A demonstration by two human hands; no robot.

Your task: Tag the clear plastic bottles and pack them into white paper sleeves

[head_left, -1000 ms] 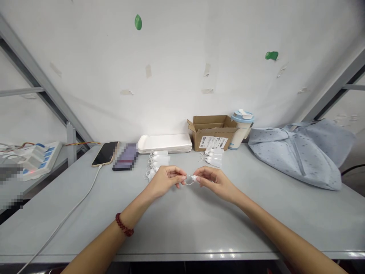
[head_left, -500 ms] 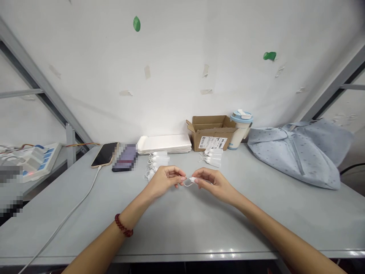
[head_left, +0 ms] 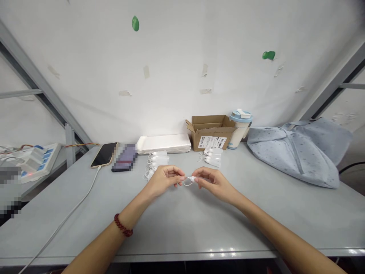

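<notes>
My left hand (head_left: 164,180) and my right hand (head_left: 212,181) meet above the middle of the grey table (head_left: 182,220). Both pinch the ends of a small white looped cord with a plastic end piece (head_left: 189,180). A red bead bracelet (head_left: 122,226) circles my left wrist. Behind my left hand lies a pile of white corded tags (head_left: 155,161). A second pile of white tags (head_left: 212,156) lies behind my right hand.
A stack of white trays (head_left: 164,144), an open cardboard box (head_left: 211,131) and a lidded cup (head_left: 239,127) stand along the wall. A blue fabric bag (head_left: 296,152) lies at the right. A phone (head_left: 104,154) with a charging cable (head_left: 65,220) lies at the left.
My hands have drawn slightly closer together on the small cord; otherwise nothing has visibly moved.
</notes>
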